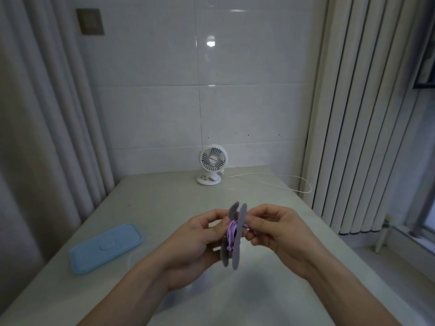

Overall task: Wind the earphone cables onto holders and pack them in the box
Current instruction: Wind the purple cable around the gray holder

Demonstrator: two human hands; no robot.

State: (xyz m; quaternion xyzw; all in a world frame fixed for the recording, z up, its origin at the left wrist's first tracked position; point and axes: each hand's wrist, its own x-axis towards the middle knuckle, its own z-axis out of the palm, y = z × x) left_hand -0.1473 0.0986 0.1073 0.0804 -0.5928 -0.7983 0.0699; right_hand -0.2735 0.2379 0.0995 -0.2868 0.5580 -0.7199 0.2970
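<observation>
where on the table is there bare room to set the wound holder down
Bare table lies between the fan and the hands, and right of them. The blue lid takes the left edge; the fan's cord trails across the far right.

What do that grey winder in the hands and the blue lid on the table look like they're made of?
The grey holder looks like matte soft rubber or silicone, though it could be foam: dull, no shine, rounded flaps. The blue lid looks like plastic or silicone with a satin finish: smooth surface, rolled rim, moulded round tab in the middle. Neither can be told for sure.
</observation>
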